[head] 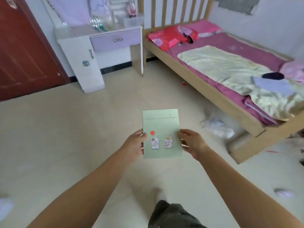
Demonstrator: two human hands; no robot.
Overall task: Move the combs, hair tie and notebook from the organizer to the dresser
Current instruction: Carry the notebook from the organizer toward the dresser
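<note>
A pale green notebook (pixel 162 127) with two cartoon rabbits and a red dot on its cover is held out in front of me, above the floor. My left hand (pixel 134 145) grips its left edge and my right hand (pixel 191 143) grips its right edge. The white and lilac dresser (pixel 98 40) stands across the room at the upper left, with a white basket-like organizer (pixel 131 21) on its top at the right end. Blurred items lie on the dresser top; I cannot make out combs or a hair tie.
A wooden bed (pixel 213 89) with pink sheets and a cream blanket runs along the right. A dark red door (pixel 21 51) is at the far left. Crumpled plastic (pixel 215 125) lies on the floor by the bed. Pale tiled floor stretches between me and the dresser.
</note>
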